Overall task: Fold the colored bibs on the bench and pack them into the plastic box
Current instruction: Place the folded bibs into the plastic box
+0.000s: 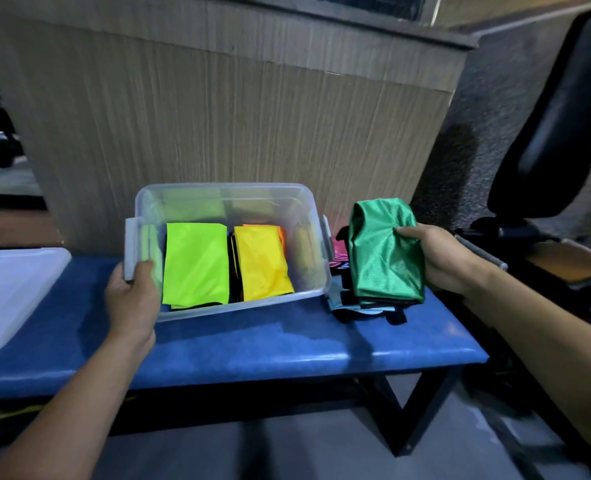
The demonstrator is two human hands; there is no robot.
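A clear plastic box (217, 199) stands on the blue bench (269, 344). Inside lie a folded lime bib (195, 263) on the left and a folded yellow bib (261, 263) on the right, with an orange one (282, 235) showing behind the yellow. My left hand (133, 299) grips the box's near left corner and handle. My right hand (432, 258) holds a folded green bib (384, 251) just right of the box, above a small pile of other bibs (346, 303) on the bench. A pink bib (339, 249) peeks out behind the pile.
A white plastic lid (13, 289) lies on the bench at the far left. A wood-panelled wall (238, 109) rises right behind the bench. A black padded seat and frame (557, 133) stand at the right. The bench's right end is at about (481, 355).
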